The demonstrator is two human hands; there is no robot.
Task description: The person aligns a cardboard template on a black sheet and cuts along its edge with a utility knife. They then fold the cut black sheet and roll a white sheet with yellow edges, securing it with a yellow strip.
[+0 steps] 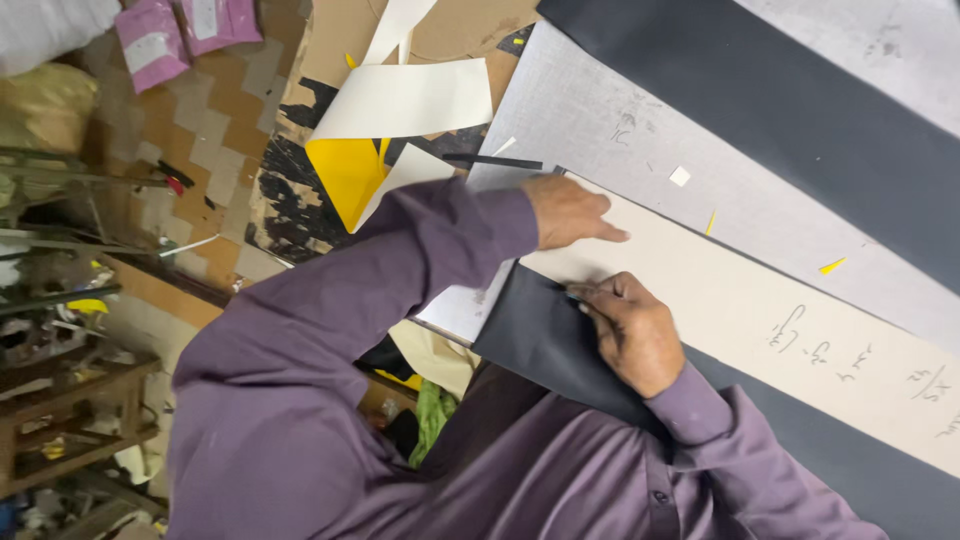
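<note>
While my left hand (568, 210) presses flat and open on the cream strip (760, 320), my right hand (632, 332) curls just under its edge on the black sheet (535, 335), I cannot tell if it holds anything, and I think most of the strip past my fingers is left to do.

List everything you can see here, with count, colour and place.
Cream template: one, long strip, on the black sheet.
Black sheet: one, under the template, near edge of table.
Grey table: one, centre.
Black strip: one, wide, far side of table.
Yellow sheet: one, left of table.
White paper: several pieces, above the yellow sheet.
Pink bags: two, floor, top left.
Left hand: one, flat on template.
Right hand: one, on template's near edge.
</note>
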